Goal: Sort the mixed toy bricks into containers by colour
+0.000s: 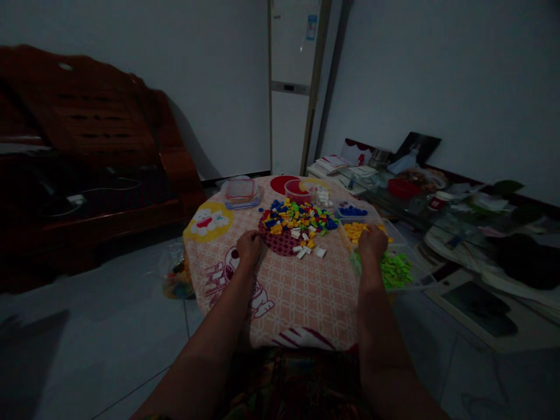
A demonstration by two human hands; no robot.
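Observation:
A mixed pile of small toy building bricks (301, 214) in blue, yellow, red, green and white lies on the table. My left hand (250, 247) rests at the pile's left side, its fingers curled together; whatever they may hold is hidden. Over the clear box of yellow bricks (355, 232) is my right hand (373, 240), fingers closed and pointing down; I cannot make out what is in them. Nearer to me, green bricks (396, 270) fill another clear box beside my right wrist. Blue bricks (351, 210) lie in a box farther back.
A patterned cloth (306, 297) covers the table. White bricks (324, 197) are heaped behind the pile, near a round clear tub (298, 191). Stacked lidded boxes (241, 193) stand at the back left. A cluttered glass table (406, 201) is on the right, a wooden bench (96, 134) on the left.

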